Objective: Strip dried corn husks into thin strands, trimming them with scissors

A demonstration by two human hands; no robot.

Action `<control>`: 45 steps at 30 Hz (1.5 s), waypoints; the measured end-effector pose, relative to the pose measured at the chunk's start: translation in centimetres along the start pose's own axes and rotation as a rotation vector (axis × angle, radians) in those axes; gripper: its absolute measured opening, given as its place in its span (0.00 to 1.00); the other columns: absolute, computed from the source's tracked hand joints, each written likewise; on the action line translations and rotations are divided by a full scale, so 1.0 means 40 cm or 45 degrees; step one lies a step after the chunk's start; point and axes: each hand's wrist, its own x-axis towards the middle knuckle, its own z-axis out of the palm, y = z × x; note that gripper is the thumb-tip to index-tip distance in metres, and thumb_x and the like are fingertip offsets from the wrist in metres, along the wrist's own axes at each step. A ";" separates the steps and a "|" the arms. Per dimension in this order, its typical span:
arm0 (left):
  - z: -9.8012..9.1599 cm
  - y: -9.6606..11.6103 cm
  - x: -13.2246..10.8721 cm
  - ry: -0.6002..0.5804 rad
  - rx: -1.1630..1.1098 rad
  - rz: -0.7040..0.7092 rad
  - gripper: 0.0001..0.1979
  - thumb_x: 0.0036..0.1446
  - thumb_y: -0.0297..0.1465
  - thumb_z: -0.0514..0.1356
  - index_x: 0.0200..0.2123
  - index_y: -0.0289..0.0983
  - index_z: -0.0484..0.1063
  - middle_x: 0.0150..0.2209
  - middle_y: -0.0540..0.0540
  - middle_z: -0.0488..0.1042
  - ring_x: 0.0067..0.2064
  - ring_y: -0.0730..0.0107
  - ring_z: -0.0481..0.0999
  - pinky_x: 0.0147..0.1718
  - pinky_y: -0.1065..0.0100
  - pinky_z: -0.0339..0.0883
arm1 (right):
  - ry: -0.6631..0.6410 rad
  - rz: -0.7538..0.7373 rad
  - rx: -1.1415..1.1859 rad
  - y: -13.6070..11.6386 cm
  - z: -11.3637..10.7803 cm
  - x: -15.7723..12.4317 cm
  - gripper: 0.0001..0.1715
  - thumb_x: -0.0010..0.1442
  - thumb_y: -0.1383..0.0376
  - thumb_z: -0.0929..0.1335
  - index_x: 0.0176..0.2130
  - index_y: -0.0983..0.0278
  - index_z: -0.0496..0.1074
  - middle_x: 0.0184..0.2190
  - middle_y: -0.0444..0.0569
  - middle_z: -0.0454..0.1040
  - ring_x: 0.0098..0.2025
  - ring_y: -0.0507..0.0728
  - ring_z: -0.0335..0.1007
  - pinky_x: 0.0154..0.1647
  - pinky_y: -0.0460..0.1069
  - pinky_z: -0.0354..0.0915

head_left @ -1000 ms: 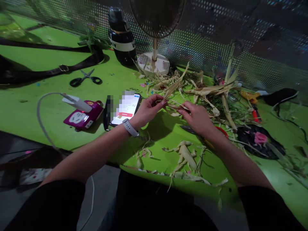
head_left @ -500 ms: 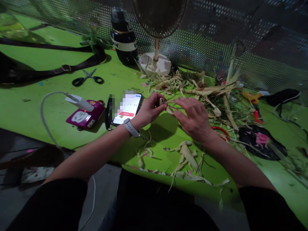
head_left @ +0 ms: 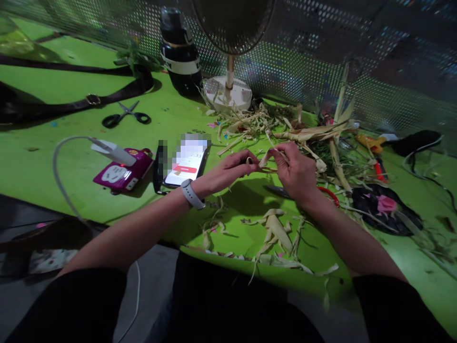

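Observation:
A narrow pale strip of dried corn husk (head_left: 265, 158) stretches between my two hands above the green table. My left hand (head_left: 233, 169), with a light watch on its wrist, pinches a looped end of the husk near the fingertips. Thumb and fingers of my right hand (head_left: 295, 171) are closed on the other part of the strip. Beneath my right hand lie red-handled scissors (head_left: 329, 195), partly hidden, with one dark blade showing. Closer to my body, a folded husk figure (head_left: 278, 229) rests on the table among loose scraps.
A lit phone (head_left: 185, 164) and a purple power socket (head_left: 123, 171) with a charger lie left. Black scissors (head_left: 125, 114), a dark bottle (head_left: 180, 57) and a fan (head_left: 228, 93) are farther back. Husk scraps (head_left: 257, 121) pile up behind my hands; a black pad (head_left: 367, 209) lies right.
My right hand has turned and risen slightly, drawing part of the husk strip upward. My left hand has flattened, its fingers now extending toward the right. The scissors' blade has come into view.

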 end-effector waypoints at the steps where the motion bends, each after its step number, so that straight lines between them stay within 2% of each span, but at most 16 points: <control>1: 0.001 -0.002 0.001 0.021 0.000 -0.022 0.09 0.59 0.37 0.59 0.36 0.35 0.69 0.29 0.51 0.66 0.30 0.76 0.62 0.29 0.71 0.57 | -0.007 0.010 0.028 -0.001 -0.002 0.001 0.23 0.69 0.51 0.56 0.38 0.63 0.70 0.29 0.48 0.76 0.26 0.53 0.69 0.28 0.47 0.58; 4: -0.002 -0.006 0.007 0.093 -0.024 -0.045 0.11 0.57 0.39 0.61 0.33 0.35 0.70 0.25 0.52 0.65 0.27 0.76 0.61 0.27 0.72 0.55 | -0.119 0.133 0.187 0.013 -0.018 0.012 0.23 0.64 0.48 0.62 0.45 0.63 0.69 0.28 0.48 0.76 0.27 0.55 0.71 0.29 0.48 0.61; 6: -0.009 -0.007 0.013 0.150 -0.068 -0.045 0.10 0.57 0.38 0.62 0.33 0.35 0.71 0.27 0.51 0.68 0.29 0.76 0.64 0.29 0.72 0.57 | -0.250 0.250 0.384 0.038 -0.038 0.027 0.29 0.59 0.45 0.67 0.50 0.62 0.67 0.24 0.45 0.74 0.25 0.55 0.70 0.27 0.49 0.62; 8: -0.017 -0.007 0.020 0.209 -0.132 -0.056 0.09 0.56 0.36 0.63 0.32 0.36 0.71 0.29 0.49 0.70 0.30 0.75 0.66 0.31 0.72 0.59 | -0.361 0.346 0.636 0.068 -0.061 0.046 0.30 0.57 0.46 0.68 0.52 0.60 0.66 0.21 0.42 0.72 0.22 0.54 0.68 0.25 0.49 0.63; 12: -0.023 -0.017 0.028 0.266 -0.259 -0.108 0.08 0.55 0.34 0.64 0.30 0.36 0.71 0.28 0.50 0.70 0.29 0.77 0.65 0.30 0.73 0.59 | -0.314 0.513 1.100 0.098 -0.101 0.073 0.26 0.54 0.52 0.72 0.49 0.60 0.69 0.23 0.42 0.73 0.25 0.53 0.71 0.29 0.49 0.69; 16: -0.020 -0.030 0.029 0.273 -0.353 -0.142 0.11 0.52 0.37 0.66 0.30 0.36 0.72 0.27 0.51 0.69 0.26 0.78 0.62 0.26 0.74 0.56 | -0.323 0.388 1.405 0.077 -0.107 0.067 0.31 0.49 0.47 0.74 0.47 0.59 0.73 0.36 0.47 0.76 0.38 0.56 0.75 0.41 0.54 0.73; 18: -0.018 -0.030 0.027 0.259 -0.385 -0.150 0.12 0.50 0.39 0.67 0.30 0.36 0.72 0.27 0.52 0.68 0.25 0.79 0.60 0.25 0.74 0.55 | -0.354 0.278 1.389 0.063 -0.099 0.059 0.29 0.49 0.46 0.74 0.46 0.58 0.75 0.40 0.48 0.76 0.40 0.57 0.75 0.42 0.55 0.73; 22: -0.009 -0.020 0.024 0.193 -0.416 -0.174 0.13 0.50 0.38 0.68 0.30 0.35 0.73 0.27 0.51 0.69 0.27 0.79 0.62 0.25 0.75 0.56 | -0.274 0.098 1.219 0.038 -0.087 0.050 0.12 0.54 0.54 0.73 0.34 0.58 0.78 0.40 0.47 0.76 0.45 0.57 0.73 0.47 0.55 0.71; 24: -0.004 -0.015 0.023 0.176 -0.426 -0.178 0.12 0.50 0.38 0.68 0.30 0.35 0.73 0.27 0.51 0.70 0.27 0.79 0.63 0.25 0.75 0.56 | -0.282 0.000 1.128 0.023 -0.082 0.045 0.09 0.55 0.56 0.73 0.31 0.59 0.78 0.40 0.47 0.76 0.47 0.57 0.72 0.51 0.56 0.69; 27: 0.000 -0.011 0.020 0.169 -0.433 -0.189 0.11 0.50 0.37 0.68 0.30 0.35 0.73 0.27 0.50 0.70 0.27 0.79 0.63 0.25 0.74 0.56 | -0.225 0.053 1.040 0.002 -0.067 0.034 0.10 0.60 0.56 0.69 0.36 0.59 0.77 0.39 0.48 0.77 0.45 0.57 0.73 0.51 0.56 0.69; 31: -0.005 -0.018 0.021 0.162 -0.470 -0.193 0.11 0.50 0.38 0.67 0.30 0.36 0.73 0.26 0.51 0.69 0.25 0.79 0.61 0.24 0.73 0.54 | -0.062 0.232 0.949 0.010 -0.054 0.031 0.16 0.65 0.58 0.63 0.50 0.58 0.72 0.45 0.50 0.76 0.45 0.57 0.74 0.49 0.55 0.70; 33: -0.011 -0.025 0.025 0.181 -0.490 -0.188 0.12 0.50 0.38 0.67 0.29 0.36 0.73 0.25 0.52 0.68 0.24 0.80 0.59 0.23 0.72 0.52 | -0.126 0.184 0.835 0.031 -0.065 0.039 0.17 0.64 0.60 0.64 0.51 0.58 0.72 0.46 0.51 0.76 0.45 0.58 0.74 0.49 0.56 0.70; 36: -0.020 -0.035 0.031 0.224 -0.529 -0.194 0.12 0.49 0.37 0.68 0.28 0.36 0.72 0.25 0.52 0.67 0.22 0.81 0.57 0.21 0.72 0.50 | -0.408 -0.011 0.661 0.060 -0.097 0.056 0.15 0.62 0.62 0.66 0.47 0.60 0.76 0.44 0.52 0.77 0.46 0.60 0.73 0.49 0.58 0.69; 38: -0.024 -0.038 0.034 0.222 -0.548 -0.195 0.11 0.48 0.37 0.68 0.28 0.36 0.72 0.24 0.53 0.66 0.22 0.81 0.56 0.21 0.72 0.48 | -0.558 -0.130 0.630 0.068 -0.116 0.064 0.15 0.61 0.62 0.67 0.48 0.60 0.75 0.46 0.52 0.77 0.48 0.61 0.73 0.50 0.58 0.68; 41: -0.023 -0.038 0.033 0.208 -0.567 -0.195 0.10 0.49 0.36 0.68 0.28 0.36 0.73 0.24 0.53 0.65 0.22 0.81 0.56 0.20 0.73 0.48 | -0.581 -0.183 0.698 0.068 -0.124 0.068 0.17 0.61 0.61 0.67 0.51 0.57 0.74 0.48 0.51 0.76 0.51 0.60 0.72 0.52 0.59 0.67; 45: -0.012 -0.032 0.029 0.182 -0.578 -0.249 0.11 0.49 0.36 0.68 0.29 0.35 0.74 0.23 0.53 0.66 0.22 0.81 0.57 0.21 0.73 0.49 | -0.467 -0.151 0.862 0.062 -0.108 0.065 0.11 0.60 0.58 0.69 0.43 0.55 0.78 0.42 0.48 0.79 0.46 0.58 0.74 0.49 0.57 0.69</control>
